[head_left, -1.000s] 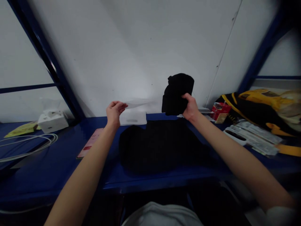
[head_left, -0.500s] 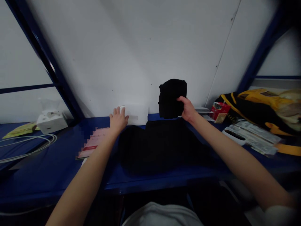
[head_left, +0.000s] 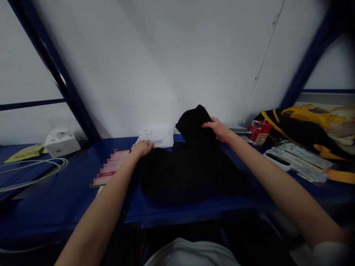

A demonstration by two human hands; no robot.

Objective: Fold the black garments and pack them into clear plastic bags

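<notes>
A heap of black fabric point(head_left: 188, 173) lies on the blue shelf point(head_left: 69, 192) in front of me. My right hand point(head_left: 217, 129) is closed on a folded black garment point(head_left: 192, 123) and holds it low, touching the heap's far edge. My left hand point(head_left: 142, 147) rests palm down at the heap's left rear corner, fingers stretched forward onto a white plastic bag point(head_left: 156, 136) that lies flat against the wall.
A pink and red card point(head_left: 111, 168) lies left of the heap. Farther left sit a white tissue box point(head_left: 61, 143) and a coiled white cable point(head_left: 33, 170). On the right are a red packet point(head_left: 259, 132), clear sleeved packs point(head_left: 298, 160) and a yellow-black bag point(head_left: 313, 125).
My right hand has lowered the folded black garment from chest height down to the heap. My left hand has put the white bag down by the wall and now lies flat on it.
</notes>
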